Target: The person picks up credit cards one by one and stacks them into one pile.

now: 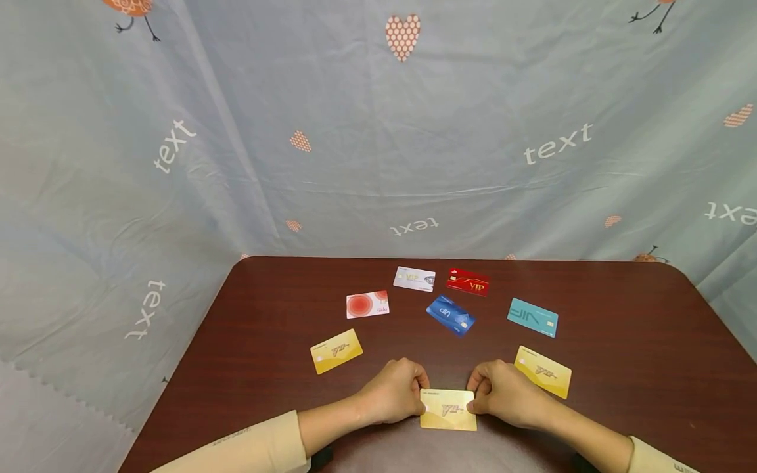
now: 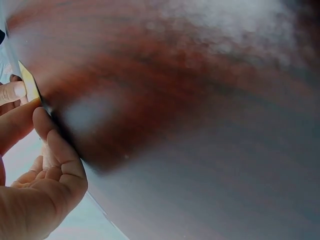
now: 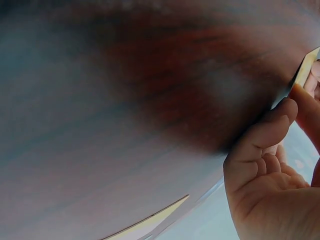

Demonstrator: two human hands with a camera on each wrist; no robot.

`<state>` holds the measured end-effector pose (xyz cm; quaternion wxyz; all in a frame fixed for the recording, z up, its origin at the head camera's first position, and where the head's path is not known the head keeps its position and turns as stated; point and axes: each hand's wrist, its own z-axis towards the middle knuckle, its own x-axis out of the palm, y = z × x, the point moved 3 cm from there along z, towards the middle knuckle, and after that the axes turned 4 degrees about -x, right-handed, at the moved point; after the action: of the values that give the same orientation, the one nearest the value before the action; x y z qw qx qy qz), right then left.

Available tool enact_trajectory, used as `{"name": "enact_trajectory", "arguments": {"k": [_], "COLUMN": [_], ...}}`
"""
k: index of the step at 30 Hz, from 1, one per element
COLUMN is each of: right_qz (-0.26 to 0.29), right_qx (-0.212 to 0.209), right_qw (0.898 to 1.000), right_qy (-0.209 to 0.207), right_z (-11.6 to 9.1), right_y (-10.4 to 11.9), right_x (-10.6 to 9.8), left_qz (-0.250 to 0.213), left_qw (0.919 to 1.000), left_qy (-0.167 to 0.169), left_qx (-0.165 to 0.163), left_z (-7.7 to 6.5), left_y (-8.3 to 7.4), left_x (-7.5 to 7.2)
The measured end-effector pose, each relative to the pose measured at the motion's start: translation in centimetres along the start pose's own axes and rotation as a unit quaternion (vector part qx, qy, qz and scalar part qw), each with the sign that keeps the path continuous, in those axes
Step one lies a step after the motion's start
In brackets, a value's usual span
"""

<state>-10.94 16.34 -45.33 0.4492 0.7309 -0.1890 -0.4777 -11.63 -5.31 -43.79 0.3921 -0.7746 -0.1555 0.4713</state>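
Note:
A yellow VIP card [image 1: 447, 419] is held between both hands near the table's front edge, its printed face toward the head camera. My left hand [image 1: 395, 392] pinches its left edge between thumb and index finger. On the opposite edge, my right hand [image 1: 505, 396] grips it the same way. From the left wrist, the yellow card [image 2: 29, 82] appears nearly edge-on at the fingertips, close over the tabletop. The right wrist view also has the card [image 3: 304, 71] as a thin tilted strip. The remaining fingers of both hands are curled in.
Two more yellow cards lie flat, one at left [image 1: 336, 351] and one at right [image 1: 543, 372]. Farther back are a red-circle card [image 1: 367, 305], a white card [image 1: 414, 279], a red card [image 1: 468, 282], a blue card [image 1: 451, 315] and a teal card [image 1: 533, 317]. A grey-blue curtain [image 1: 355, 171] hangs behind the table.

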Motion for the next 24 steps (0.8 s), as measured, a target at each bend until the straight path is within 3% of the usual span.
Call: {"name": "enact_trajectory", "arguments": {"k": [15, 24], "right_qz": [-0.022, -0.002], "right_qx": [0.001, -0.007], "right_qw": [1.000, 1.000], "right_qy": [0.001, 0.007], "right_z": [0.13, 0.20], "right_y": [0.00, -0.06], "right_x": [0.09, -0.35], "left_qz": [-0.002, -0.037], "left_qw": [1.0000, 0.9992], "left_qy": [0.000, 0.012], "left_qx": [0.002, -0.013], "left_z": [0.20, -0.07], "left_y": [0.17, 0.27], "left_x": [0.08, -0.63]}}
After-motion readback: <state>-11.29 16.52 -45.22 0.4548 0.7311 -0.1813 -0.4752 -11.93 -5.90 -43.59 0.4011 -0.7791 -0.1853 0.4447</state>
